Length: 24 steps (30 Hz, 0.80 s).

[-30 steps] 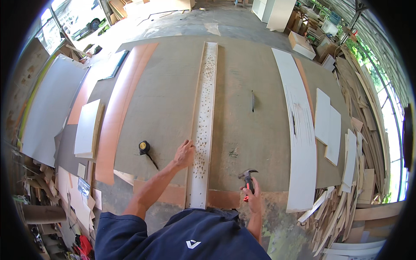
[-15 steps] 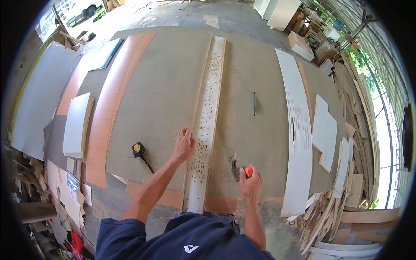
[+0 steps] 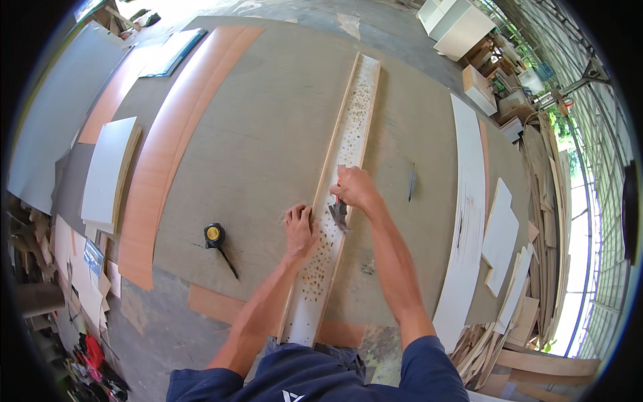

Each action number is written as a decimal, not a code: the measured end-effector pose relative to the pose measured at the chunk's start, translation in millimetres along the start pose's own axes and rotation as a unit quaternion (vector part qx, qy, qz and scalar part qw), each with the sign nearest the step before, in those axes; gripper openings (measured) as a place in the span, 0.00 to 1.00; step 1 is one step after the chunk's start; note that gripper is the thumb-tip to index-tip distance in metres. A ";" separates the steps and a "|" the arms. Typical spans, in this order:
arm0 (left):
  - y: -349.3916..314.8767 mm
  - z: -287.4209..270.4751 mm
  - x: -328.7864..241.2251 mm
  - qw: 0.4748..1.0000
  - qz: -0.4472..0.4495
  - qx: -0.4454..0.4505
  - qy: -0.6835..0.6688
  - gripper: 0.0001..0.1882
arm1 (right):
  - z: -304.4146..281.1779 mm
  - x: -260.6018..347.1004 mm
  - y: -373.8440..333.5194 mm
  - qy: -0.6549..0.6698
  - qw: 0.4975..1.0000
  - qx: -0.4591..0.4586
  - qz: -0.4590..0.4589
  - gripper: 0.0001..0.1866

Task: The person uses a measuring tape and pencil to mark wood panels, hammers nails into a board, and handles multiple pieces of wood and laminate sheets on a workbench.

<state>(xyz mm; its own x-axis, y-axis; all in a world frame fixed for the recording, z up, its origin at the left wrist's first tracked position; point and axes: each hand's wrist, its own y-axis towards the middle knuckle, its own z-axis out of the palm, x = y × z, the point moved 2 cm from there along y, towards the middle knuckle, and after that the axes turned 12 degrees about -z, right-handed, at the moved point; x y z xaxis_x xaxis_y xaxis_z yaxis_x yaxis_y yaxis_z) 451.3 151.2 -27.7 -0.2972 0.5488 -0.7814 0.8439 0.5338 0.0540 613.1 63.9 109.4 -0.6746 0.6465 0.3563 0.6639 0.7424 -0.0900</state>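
A long narrow white panel [image 3: 300, 328] with raised wooden edges lies lengthwise before me, scattered with small brown specks. At its left edge is my left hand [image 3: 301, 231], the fingers curled closed over the edging. Above the panel's middle, my right hand [image 3: 355, 187] is wrapped round a red-handled tool [image 3: 339, 213]. The tool's dark metal head points down toward the specked surface; blur hides its exact shape and whether it touches. To the left of the panel sits a black and yellow tape measure [image 3: 213, 234].
The panel rests on a broad grey-brown tabletop [image 3: 248, 154]. A thin dark pointed object [image 3: 412, 182] lies right of it, near a dark smudge. White boards [image 3: 462, 221] are at the right, orange-brown sheets [image 3: 177, 154] and stacked white panels [image 3: 110, 174] at the left. Timber offcuts [image 3: 542, 221] stand farther right.
My right hand has brought the red-handled tool from the tabletop up and left over the panel. My left hand stays at the panel's left edge. The whole view has shifted and tilted.
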 end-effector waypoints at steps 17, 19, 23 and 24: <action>-0.5 -7.7 -3.6 1.000 -0.011 0.003 -0.018 0.23 | 32.4 -14.2 -87.5 0.155 0.910 -0.380 -0.064 0.09; -1.4 -10.0 -6.0 0.995 -0.027 -0.017 -0.096 0.21 | 18.4 -19.5 -118.8 0.196 0.863 -0.462 -0.061 0.06; -9.6 -20.9 -18.0 0.973 -0.026 -0.001 -0.228 0.18 | -20.1 -3.0 -168.4 0.424 0.756 -0.499 -0.015 0.04; -15.4 -31.1 -43.1 0.939 -0.058 0.066 -0.331 0.17 | -29.8 -2.1 -182.6 0.459 0.714 -0.528 -0.015 0.04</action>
<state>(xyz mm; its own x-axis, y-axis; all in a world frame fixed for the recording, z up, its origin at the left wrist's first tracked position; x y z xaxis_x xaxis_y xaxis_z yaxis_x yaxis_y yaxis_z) 437.2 139.3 24.5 -0.0837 -0.0524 -0.9951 0.8840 0.4571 -0.0985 502.9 -78.2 152.8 -0.5198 -0.1134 0.8467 0.8537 -0.1072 0.5097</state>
